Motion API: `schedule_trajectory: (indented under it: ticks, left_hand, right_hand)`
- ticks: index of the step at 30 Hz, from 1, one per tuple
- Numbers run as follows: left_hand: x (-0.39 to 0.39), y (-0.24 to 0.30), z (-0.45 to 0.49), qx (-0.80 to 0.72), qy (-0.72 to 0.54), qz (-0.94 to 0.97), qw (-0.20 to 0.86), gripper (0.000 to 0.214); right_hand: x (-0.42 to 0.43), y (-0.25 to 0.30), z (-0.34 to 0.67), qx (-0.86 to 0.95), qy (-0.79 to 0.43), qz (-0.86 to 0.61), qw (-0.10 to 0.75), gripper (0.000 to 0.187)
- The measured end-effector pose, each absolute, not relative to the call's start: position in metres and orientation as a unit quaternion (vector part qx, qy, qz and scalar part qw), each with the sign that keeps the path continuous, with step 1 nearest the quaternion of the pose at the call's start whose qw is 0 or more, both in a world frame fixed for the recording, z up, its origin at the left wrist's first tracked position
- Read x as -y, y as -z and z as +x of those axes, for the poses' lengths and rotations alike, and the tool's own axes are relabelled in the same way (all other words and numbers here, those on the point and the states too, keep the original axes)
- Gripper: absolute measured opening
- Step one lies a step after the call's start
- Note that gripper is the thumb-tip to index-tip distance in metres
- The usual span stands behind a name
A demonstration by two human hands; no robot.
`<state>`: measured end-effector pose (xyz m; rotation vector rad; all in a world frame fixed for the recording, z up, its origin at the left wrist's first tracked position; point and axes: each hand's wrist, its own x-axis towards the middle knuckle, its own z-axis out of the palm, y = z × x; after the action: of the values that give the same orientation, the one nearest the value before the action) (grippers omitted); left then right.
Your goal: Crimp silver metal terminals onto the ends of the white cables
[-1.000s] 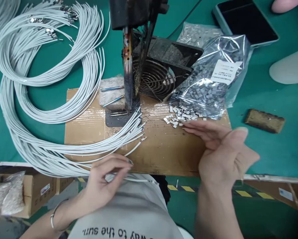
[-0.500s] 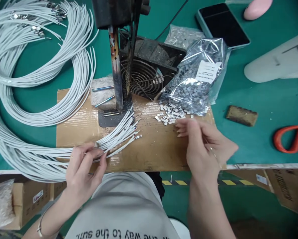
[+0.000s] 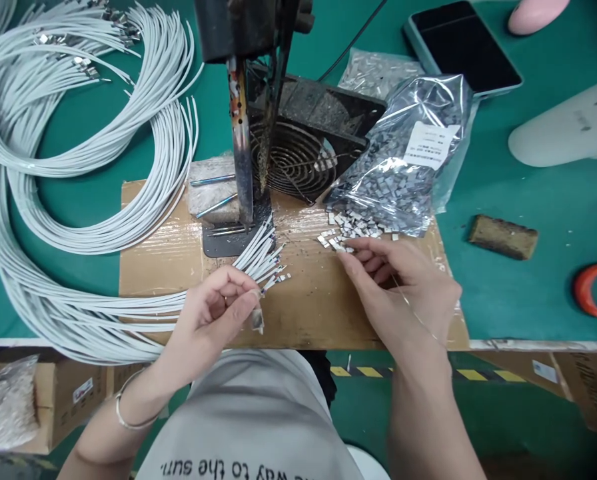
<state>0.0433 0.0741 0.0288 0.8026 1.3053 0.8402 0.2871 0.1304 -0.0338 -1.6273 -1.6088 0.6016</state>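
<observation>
Left hand [image 3: 213,320] has moved right along the white cables [image 3: 103,313] to just beside their loose ends, and the right hand [image 3: 403,287] has closed in on the small metal pieces [image 3: 361,225]. Both hands are therefore positioned at parts, which I read as a pick-up stage. Left hand state: thumb and fingers pinched on a small grey piece [image 3: 257,321], too blurred to identify. Right hand state: thumb and forefinger brought together at the near edge of the pile; from where I stand, I cannot tell whether a piece is gripped. Metal pieces: flat, oblong, silvery, scattered on the cardboard [image 3: 318,300] below the mouth of a crinkled, glossy bag [image 3: 396,183] holding more. Cables: smooth, flexible, curved in a thick bundle. Cardboard: brown, scuffed, partly shiny. Upright bar [image 3: 242,160]: metal, heat-stained, perforated. Fan [image 3: 293,160]: black, dusty, ring-shaped wire guard.
</observation>
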Motion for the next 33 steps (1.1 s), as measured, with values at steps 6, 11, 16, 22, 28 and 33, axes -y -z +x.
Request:
schedule_trajectory:
  ticks: [6, 11, 16, 22, 28, 33]
  left_hand:
    - [-0.075, -0.028, 0.043, -0.572, -0.381, 0.325, 0.65, 0.027]
    - [-0.075, -0.026, 0.042, -0.576, -0.379, 0.306, 0.657, 0.03]
    - [-0.076, -0.024, 0.038, -0.575, -0.385, 0.32, 0.647, 0.03]
    - [-0.079, -0.023, 0.036, -0.554, -0.39, 0.314, 0.665, 0.029]
    - [-0.08, -0.023, 0.039, -0.571, -0.384, 0.307, 0.657, 0.032]
    - [-0.079, -0.024, 0.04, -0.575, -0.404, 0.344, 0.622, 0.025]
  right_hand:
    - [-0.133, 0.037, 0.286, 0.615, -0.232, -0.645, 0.389, 0.011]
    - [-0.133, 0.034, 0.284, 0.612, -0.221, -0.651, 0.39, 0.011]
    - [-0.133, 0.032, 0.285, 0.622, -0.227, -0.637, 0.396, 0.005]
    - [-0.129, 0.036, 0.286, 0.572, -0.275, -0.65, 0.417, 0.006]
    - [-0.115, 0.017, 0.266, 0.525, -0.359, -0.6, 0.486, 0.011]
    - [-0.104, 0.002, 0.238, 0.458, -0.53, -0.534, 0.473, 0.013]
